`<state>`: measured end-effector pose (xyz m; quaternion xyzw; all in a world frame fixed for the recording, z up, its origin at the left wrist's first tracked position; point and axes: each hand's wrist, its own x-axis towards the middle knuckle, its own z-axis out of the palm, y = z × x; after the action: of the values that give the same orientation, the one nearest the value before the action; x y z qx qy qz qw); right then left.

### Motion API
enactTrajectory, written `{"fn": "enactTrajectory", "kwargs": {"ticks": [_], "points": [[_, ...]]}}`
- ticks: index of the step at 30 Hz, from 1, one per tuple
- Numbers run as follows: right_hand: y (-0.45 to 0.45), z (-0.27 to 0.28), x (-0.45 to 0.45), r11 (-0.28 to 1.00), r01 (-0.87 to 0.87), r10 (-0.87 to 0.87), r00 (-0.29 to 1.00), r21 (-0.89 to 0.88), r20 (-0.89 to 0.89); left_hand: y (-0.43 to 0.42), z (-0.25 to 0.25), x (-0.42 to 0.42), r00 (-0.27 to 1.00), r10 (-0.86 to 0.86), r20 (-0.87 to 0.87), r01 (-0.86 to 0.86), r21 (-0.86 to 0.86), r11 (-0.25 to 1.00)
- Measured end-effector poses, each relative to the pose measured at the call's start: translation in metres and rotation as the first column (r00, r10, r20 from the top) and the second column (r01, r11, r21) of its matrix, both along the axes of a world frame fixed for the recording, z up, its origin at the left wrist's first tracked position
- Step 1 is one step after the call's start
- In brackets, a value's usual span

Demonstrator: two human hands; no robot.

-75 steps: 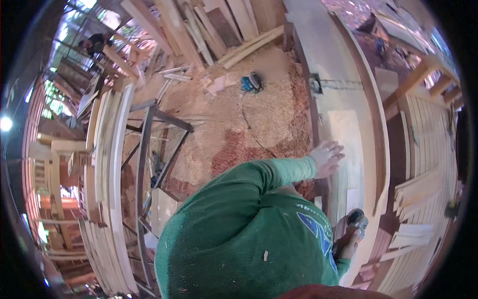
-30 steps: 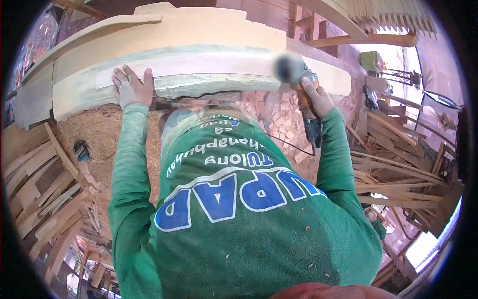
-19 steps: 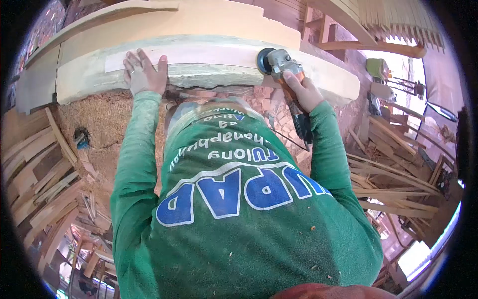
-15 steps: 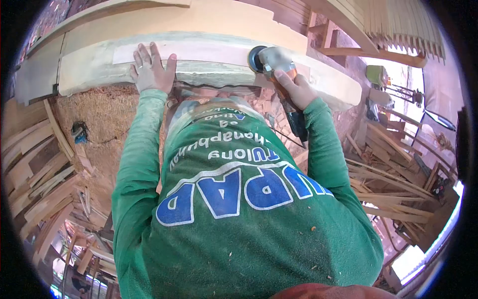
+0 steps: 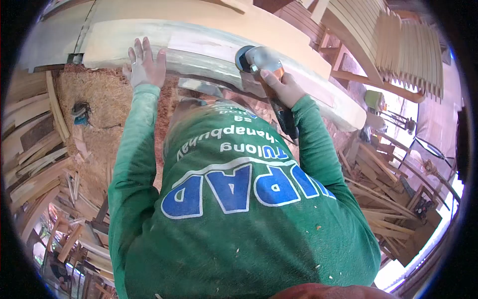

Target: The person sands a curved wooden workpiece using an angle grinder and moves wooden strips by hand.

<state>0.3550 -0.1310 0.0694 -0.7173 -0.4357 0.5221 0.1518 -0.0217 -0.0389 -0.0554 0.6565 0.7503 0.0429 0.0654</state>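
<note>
Lying near the pale board (image 5: 204, 42) are sawdust (image 5: 107, 84) and timber (image 5: 35, 129).

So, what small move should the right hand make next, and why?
Probably ease the power tool along the pale plank, away from the left hand: the right hand grips it with the disc over the wood, and more plank extends beyond it.

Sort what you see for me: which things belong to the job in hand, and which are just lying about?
In the job:
- disc power tool, held by the right hand
- pale long wood piece, at the left hand

Apparently lying about:
- blue-and-black tool on the floor
- green object
- stacked boards, left
</note>
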Motion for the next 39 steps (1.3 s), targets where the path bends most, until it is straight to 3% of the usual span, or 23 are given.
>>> {"fn": "enactTrajectory", "kwargs": {"ticks": [12, 14, 22, 25, 30, 32, 39], "points": [[0.08, 0.017, -0.138, 0.97, -0.201, 0.21, 0.976, -0.139, 0.055, 0.038, 0.011, -0.071, 0.98, -0.105, 0.166, 0.083, 0.131, 0.988], [0.086, -0.019, -0.15, 0.975, -0.199, 0.202, 0.979, -0.101, 0.019, 0.046, 0.015, -0.075, 0.972, -0.125, 0.198, 0.093, 0.166, 0.982], [0.083, 0.008, -0.167, 0.986, -0.164, 0.162, 0.984, -0.026, -0.076, 0.06, 0.009, -0.067, 0.952, -0.294, 0.083, 0.274, 0.19, 0.943], [0.06, 0.028, -0.138, 0.992, -0.082, 0.086, 0.996, -0.098, 0.037, 0.043, 0.013, -0.031, 0.89, -0.447, 0.086, 0.433, 0.14, 0.89], [-0.018, -0.017, -0.049, 0.973, 0.23, -0.231, 0.97, 0.018, 0.079, -0.001, 0.032, 0.043, 0.691, -0.721, 0.056, 0.723, -0.028, 0.691], [-0.05, -0.031, -0.012, 0.93, 0.365, -0.366, 0.926, 0.032, 0.095, -0.017, 0.028, 0.07, 0.663, -0.744, 0.088, 0.746, 0.002, 0.666], [-0.109, 0.019, 0.084, 0.814, 0.581, -0.579, 0.814, -0.026, 0.045, -0.046, 0.041, 0.146, 0.541, -0.831, 0.125, 0.84, -0.027, 0.543]]}}
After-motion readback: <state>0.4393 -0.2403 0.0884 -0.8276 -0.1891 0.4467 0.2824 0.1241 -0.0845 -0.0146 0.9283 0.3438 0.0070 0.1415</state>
